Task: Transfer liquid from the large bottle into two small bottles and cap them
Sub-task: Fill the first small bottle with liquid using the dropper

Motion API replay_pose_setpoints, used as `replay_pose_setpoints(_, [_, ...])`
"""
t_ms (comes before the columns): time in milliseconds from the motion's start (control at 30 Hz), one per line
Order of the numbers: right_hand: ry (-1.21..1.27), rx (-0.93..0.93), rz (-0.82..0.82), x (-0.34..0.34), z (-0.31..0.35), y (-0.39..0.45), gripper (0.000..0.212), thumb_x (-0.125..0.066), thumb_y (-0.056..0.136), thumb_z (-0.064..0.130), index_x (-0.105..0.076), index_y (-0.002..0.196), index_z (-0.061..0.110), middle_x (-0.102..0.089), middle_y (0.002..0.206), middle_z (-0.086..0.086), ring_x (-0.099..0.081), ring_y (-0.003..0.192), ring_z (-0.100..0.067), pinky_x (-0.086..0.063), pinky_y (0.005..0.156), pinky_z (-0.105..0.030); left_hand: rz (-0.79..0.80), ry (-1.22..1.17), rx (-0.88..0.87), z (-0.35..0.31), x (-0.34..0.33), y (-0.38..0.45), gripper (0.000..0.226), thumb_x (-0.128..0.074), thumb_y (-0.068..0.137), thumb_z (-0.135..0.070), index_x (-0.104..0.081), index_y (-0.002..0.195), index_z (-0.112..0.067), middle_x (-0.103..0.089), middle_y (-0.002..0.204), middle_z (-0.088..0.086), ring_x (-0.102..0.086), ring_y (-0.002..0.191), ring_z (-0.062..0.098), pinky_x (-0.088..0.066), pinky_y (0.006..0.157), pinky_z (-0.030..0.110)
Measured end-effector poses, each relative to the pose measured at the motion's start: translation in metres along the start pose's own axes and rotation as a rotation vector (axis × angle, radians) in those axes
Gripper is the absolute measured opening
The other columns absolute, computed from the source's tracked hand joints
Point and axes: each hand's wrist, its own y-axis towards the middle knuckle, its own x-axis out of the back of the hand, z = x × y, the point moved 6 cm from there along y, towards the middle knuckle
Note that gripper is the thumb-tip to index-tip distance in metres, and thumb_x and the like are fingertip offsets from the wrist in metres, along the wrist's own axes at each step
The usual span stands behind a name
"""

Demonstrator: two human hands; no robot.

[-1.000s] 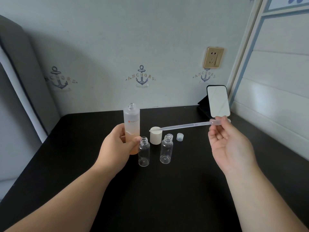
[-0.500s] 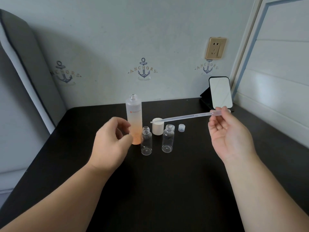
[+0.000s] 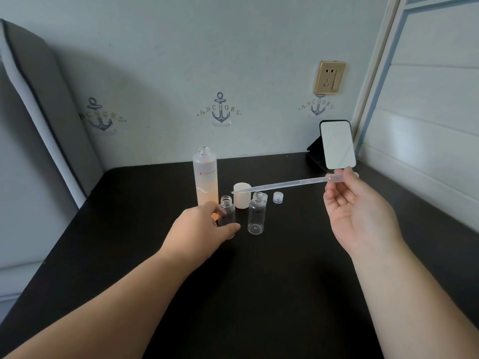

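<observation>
- Step in hand: first small bottle (image 3: 227,212), empty and uncapped, is gripped by left hand (image 3: 199,230) on the table (image 3: 259,294), just beside the large bottle (image 3: 205,177).
- Pipette (image 3: 285,183) is pinched at its bulb by right hand (image 3: 360,216) — tip held over the bottles.
- Next, judged: liquid to be drawn from the open large bottle — a narrow neck, careful aim needed.

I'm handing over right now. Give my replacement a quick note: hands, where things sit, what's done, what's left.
Left hand grips the left small bottle on the table. Right hand pinches the pipette by its bulb, tip over the white cap.
Large bottle stands open, part full. Right small bottle stands open; a small cap lies behind it.
Done: bottles opened. Left: fill both, cap them.
</observation>
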Motion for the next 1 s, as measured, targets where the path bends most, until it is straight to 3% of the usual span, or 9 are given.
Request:
replay_pose_setpoints(67, [0.037,-0.007,-0.004,0.005,-0.003,-0.002,0.031,-0.07,0.096,0.014,-0.082,0.068,0.01,-0.076,0.079,-0.005,-0.07,0.067,-0.012,-0.056,0.065,-0.021,-0.003,0.009,-0.009,-0.003,0.002,-0.001,0.036,-0.076,0.074,-0.063,-0.058,0.094,-0.04,-0.062,0.081,-0.014,-0.062,0.069,0.004,-0.047,0.056,0.02])
replay_pose_setpoints(200, [0.099,-0.022,-0.008,0.011,-0.01,-0.003,0.014,-0.071,0.096,0.016,-0.075,0.093,0.003,-0.076,0.08,-0.008,-0.069,0.066,-0.013,-0.056,0.064,-0.022,0.066,0.041,-0.026,-0.01,0.007,-0.006,0.033,-0.078,0.073,-0.06,-0.06,0.093,-0.041,-0.059,0.091,-0.02,-0.057,0.081,0.0,-0.043,0.061,0.015])
replay_pose_setpoints(300, [0.104,-0.024,0.003,0.012,-0.012,-0.003,0.015,-0.07,0.096,0.016,-0.075,0.092,0.003,-0.076,0.081,-0.009,-0.069,0.066,-0.014,-0.056,0.065,-0.023,0.063,0.04,-0.034,-0.01,0.014,-0.017,0.029,-0.079,0.074,-0.056,-0.061,0.088,-0.039,-0.063,0.086,-0.019,-0.059,0.078,-0.001,-0.041,0.059,0.015])
replay_pose_setpoints(467, [0.08,-0.023,0.032,0.009,-0.015,-0.003,0.016,-0.069,0.097,0.017,-0.073,0.099,0.002,-0.076,0.081,-0.008,-0.068,0.066,-0.012,-0.056,0.066,-0.022,-0.024,-0.138,-0.053,0.003,0.01,-0.044,0.028,-0.08,0.075,-0.051,-0.066,0.096,-0.038,-0.069,0.088,-0.023,-0.064,0.083,-0.008,-0.051,0.073,0.015])
replay_pose_setpoints(600, [0.059,0.013,0.031,0.012,-0.011,-0.001,0.015,-0.067,0.099,0.017,-0.072,0.095,0.003,-0.076,0.079,-0.005,-0.068,0.066,-0.012,-0.055,0.066,-0.021,-0.044,-0.145,-0.134,-0.001,0.01,-0.046,0.031,-0.077,0.079,-0.05,-0.053,0.098,-0.052,-0.061,0.092,-0.026,-0.059,0.088,-0.012,-0.043,0.067,0.007])
replay_pose_setpoints(733, [0.024,0.026,0.049,0.013,-0.007,-0.001,0.027,-0.067,0.099,0.018,-0.082,0.077,0.009,-0.075,0.078,-0.004,-0.069,0.068,-0.011,-0.055,0.067,-0.02,-0.025,-0.138,-0.171,0.002,0.008,-0.044,0.032,-0.075,0.081,-0.048,-0.055,0.106,-0.049,-0.062,0.097,-0.026,-0.059,0.091,-0.01,-0.043,0.069,0.005])
replay_pose_setpoints(867, [-0.018,0.042,0.044,0.013,-0.006,0.0,0.019,-0.068,0.098,0.018,-0.078,0.087,0.005,-0.074,0.08,-0.007,-0.066,0.066,-0.012,-0.055,0.067,-0.021,-0.032,-0.139,-0.21,0.002,0.006,-0.042,0.031,-0.073,0.081,-0.048,-0.052,0.101,-0.057,-0.061,0.099,-0.024,-0.053,0.099,-0.017,-0.042,0.067,0.004])
replay_pose_setpoints(1000, [-0.079,0.06,0.051,0.013,-0.005,0.0,0.019,-0.067,0.098,0.018,-0.078,0.088,0.007,-0.074,0.083,-0.008,-0.065,0.067,-0.012,-0.056,0.068,-0.022,-0.035,-0.142,-0.234,0.001,0.005,-0.041,0.032,-0.07,0.079,-0.051,-0.051,0.104,-0.058,-0.057,0.1,-0.028,-0.056,0.097,-0.011,-0.042,0.071,0.005])
